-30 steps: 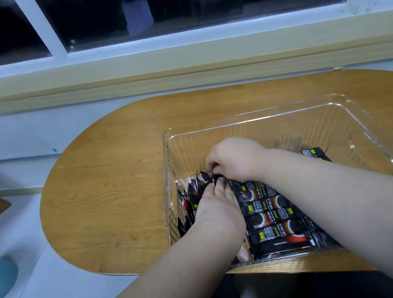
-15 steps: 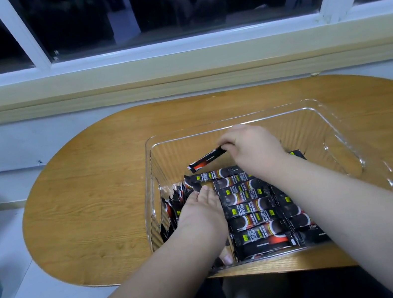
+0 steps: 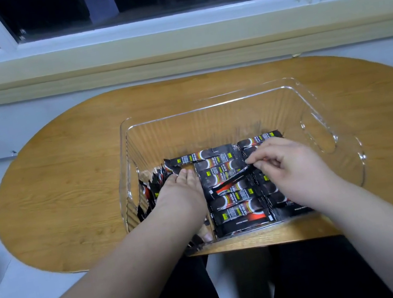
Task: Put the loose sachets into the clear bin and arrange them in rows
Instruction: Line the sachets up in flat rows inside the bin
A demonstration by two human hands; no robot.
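Oval wooden table under dark window, clear bin on it. Our right hand pinches one sachet, long axis skewed across flat rows beneath. Our left hand, fingers straight, braces upright sachets by bin's left wall. We judge right hand nearer.

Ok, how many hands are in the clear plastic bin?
2. The left hand rests against upright black sachets at left; the right hand pinches one black-and-red sachet above the flat rows.

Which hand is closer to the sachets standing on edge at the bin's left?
Left. The left hand lies beside the standing sachets; the right hand is farther right, pinching a tilted sachet.
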